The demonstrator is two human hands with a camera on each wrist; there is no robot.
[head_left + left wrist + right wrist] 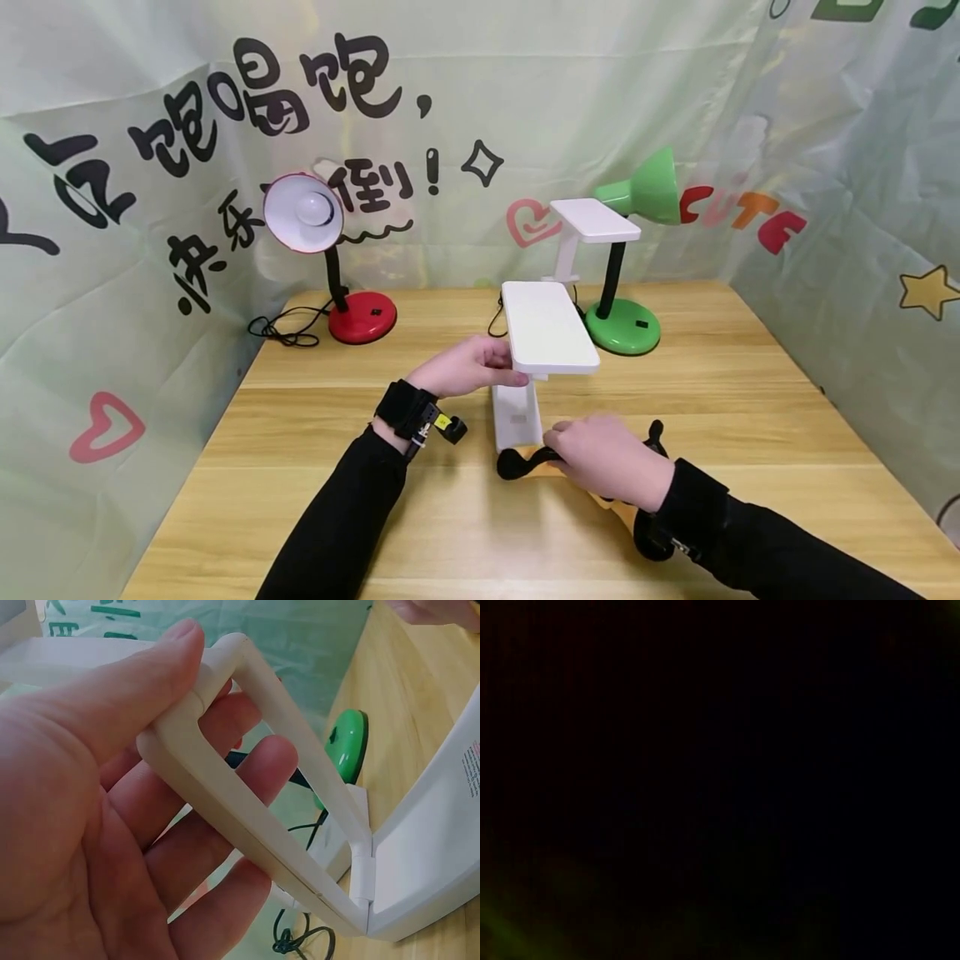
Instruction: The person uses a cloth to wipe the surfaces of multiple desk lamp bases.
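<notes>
Nearest to you, your right hand (603, 457) lies knuckles-up on a black and yellow thing (525, 460) just in front of the white folding lamp's base (517, 417); whether its fingers grip it, I cannot tell. Just behind, your left hand (465, 367) pinches the lamp's hinged arm (255, 817) under the flat white head (547, 325). The head's long axis points away from you toward the green lamp (626, 250).

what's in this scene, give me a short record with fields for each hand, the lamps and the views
left hand: left hand grips the arm of the near white folding lamp
right hand: right hand lies over a black and yellow thing by the lamp's base; grip unclear
other lamps: red lamp, green lamp, second white lamp
surface: wooden table
right wrist view: almost black
</notes>
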